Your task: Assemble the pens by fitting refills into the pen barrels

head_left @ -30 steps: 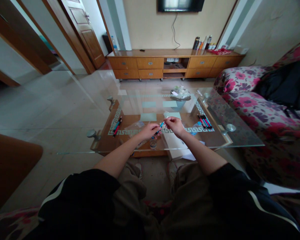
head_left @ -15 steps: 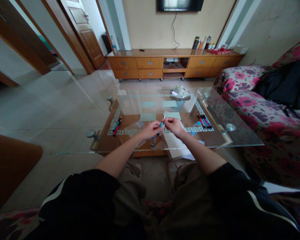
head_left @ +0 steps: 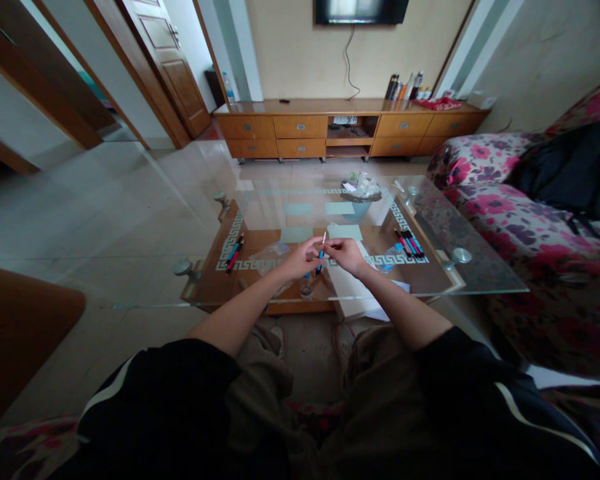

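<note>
Over the near half of the glass table, my two hands meet at a blue and black pen (head_left: 321, 256), held nearly upright. A thin whitish piece sticks up from its top; I cannot make out whether it is a refill. My left hand (head_left: 303, 259) is closed, its fingers around the pen from the left. From the other side, the fingertips of my right hand (head_left: 347, 255) pinch the pen near its upper part. Several pens (head_left: 234, 253) in blue, red and black lie to the left, and another group of pens (head_left: 409, 244) lies to the right.
Below the glass tabletop (head_left: 480, 277) are a clear bottle (head_left: 307, 287), a white box (head_left: 347, 293) and plastic wrapping. A full waste basket (head_left: 357, 210) shows through the far side. The flowered sofa (head_left: 505, 200) stands at the right, a wooden cabinet (head_left: 300, 127) beyond.
The pen has turned a little more upright and shifted slightly left between my fingers. My right hand has moved slightly left and down with it. The pen groups lie unchanged.
</note>
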Motion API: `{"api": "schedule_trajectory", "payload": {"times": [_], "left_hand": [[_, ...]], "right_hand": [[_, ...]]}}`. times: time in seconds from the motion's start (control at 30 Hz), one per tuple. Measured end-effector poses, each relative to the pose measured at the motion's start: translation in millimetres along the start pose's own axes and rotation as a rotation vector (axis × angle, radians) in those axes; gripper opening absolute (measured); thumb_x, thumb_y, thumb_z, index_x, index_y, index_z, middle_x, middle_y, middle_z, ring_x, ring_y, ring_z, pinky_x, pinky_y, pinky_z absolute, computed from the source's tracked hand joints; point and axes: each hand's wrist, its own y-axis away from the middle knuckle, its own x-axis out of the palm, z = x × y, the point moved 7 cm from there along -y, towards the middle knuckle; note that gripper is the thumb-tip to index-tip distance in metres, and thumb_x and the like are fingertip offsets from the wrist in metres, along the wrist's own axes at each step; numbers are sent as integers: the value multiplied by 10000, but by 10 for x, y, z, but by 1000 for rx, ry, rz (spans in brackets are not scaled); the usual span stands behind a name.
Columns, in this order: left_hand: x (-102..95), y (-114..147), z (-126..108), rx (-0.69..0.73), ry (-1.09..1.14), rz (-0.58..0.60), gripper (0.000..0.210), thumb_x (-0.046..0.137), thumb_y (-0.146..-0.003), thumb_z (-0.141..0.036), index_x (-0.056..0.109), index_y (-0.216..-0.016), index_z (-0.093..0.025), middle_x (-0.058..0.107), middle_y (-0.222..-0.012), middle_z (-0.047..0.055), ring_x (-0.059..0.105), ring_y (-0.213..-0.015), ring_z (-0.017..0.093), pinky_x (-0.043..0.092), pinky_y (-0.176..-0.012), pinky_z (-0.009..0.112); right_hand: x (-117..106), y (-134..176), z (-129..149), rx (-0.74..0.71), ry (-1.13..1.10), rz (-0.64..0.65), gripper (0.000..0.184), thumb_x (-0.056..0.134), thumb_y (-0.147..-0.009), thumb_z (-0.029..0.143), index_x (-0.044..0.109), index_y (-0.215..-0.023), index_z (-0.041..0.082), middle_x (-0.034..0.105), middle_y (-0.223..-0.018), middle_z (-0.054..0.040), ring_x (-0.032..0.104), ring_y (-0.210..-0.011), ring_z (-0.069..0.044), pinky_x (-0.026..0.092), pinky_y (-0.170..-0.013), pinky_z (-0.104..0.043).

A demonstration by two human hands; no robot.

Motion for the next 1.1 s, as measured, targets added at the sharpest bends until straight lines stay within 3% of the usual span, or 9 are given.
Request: {"api": "schedule_trajectory", "payload": {"times": [0.17, 0.27, 0.37, 0.53, 0.93, 1.1], "left_hand": [[-28, -24, 44, 16, 9, -46, 626, 718, -811, -313, 476, -1370, -168, 647, -897, 34, 665, -766, 147, 528, -719, 259], [-68, -14, 42, 7, 26, -67, 627, 691, -837, -326, 448, -1393, -172, 655, -876, 29, 673, -764, 149, 540, -730, 270], [-122, 3, 39, 6, 33, -103, 607, 673, -851, -337, 435, -1387, -183, 660, -884, 31, 683, -790, 152, 553, -742, 274], [-182, 14, 75, -15, 50, -164, 533, 655, -858, -344, 449, -1325, -189, 657, -923, 35, 691, -779, 145, 566, -702, 259], [-136, 17, 29, -13, 55, -156, 447, 647, -861, -321, 473, -1250, -183, 654, -851, 14, 693, -772, 154, 566, -712, 279], [-135, 21, -3, 2, 70, -158, 436, 661, -853, -323, 488, -1225, -177, 653, -847, 17, 693, -763, 159, 560, -707, 276]], "right_hand": [[13, 12, 117, -76, 148, 74, 339, 583, -873, 469, 748, -797, 183, 672, -669, 6, 534, -587, -122, 391, -570, -225], [-140, -21, 48, -86, 258, 3, 294, 545, -916, 393, 755, -950, 190, 716, -781, -17, 569, -614, -134, 429, -619, -243], [-367, -49, -116, -43, 464, -91, 212, 610, -863, 248, 751, -1007, 184, 736, -900, -55, 605, -683, -152, 466, -721, -269], [-453, -34, -374, -8, 742, 68, 175, 710, -796, 225, 772, -955, 184, 729, -876, -71, 619, -731, -171, 462, -788, -287], [-379, -20, -461, 13, 698, 93, 177, 784, -739, 238, 793, -914, 208, 744, -833, -68, 655, -765, -195, 482, -784, -285], [-367, -14, -457, 5, 684, 90, 92, 777, -729, 215, 788, -820, 210, 736, -765, -55, 634, -692, -178, 473, -713, -273]]}}
